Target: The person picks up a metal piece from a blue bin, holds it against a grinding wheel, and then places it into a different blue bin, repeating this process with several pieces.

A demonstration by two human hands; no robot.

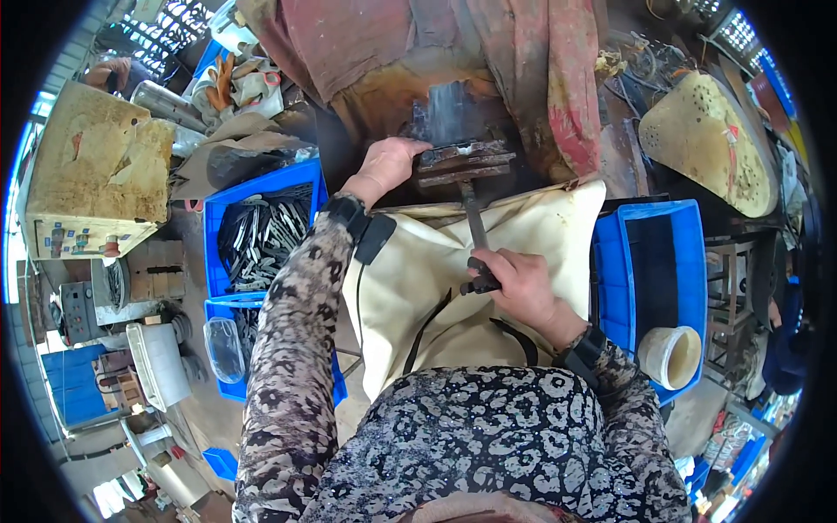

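My right hand [523, 283] is wrapped round the dark grip of a T-shaped metal tool [472, 213]. From there its rusty shaft runs away from me to a wide, worn crosspiece [466, 166]. At the left end of that crosspiece is my left hand [392, 166], with its fingers pressed together on the edge. Whatever is pinched there is too small and dark to make out. Just beyond stands a grey, streaked upright surface [446, 112], part of a machine, inside a soot-stained hollow. A cream apron or sheet [488, 305] spreads across my lap up to the crosspiece.
Stained red cloth [571, 96] hangs round the machine. At my left, a blue crate [209, 222] holds many dark metal strips [261, 240]. On the right, another blue crate [615, 279] bears a white bucket [670, 357]. A battered box [100, 166] stands far left.
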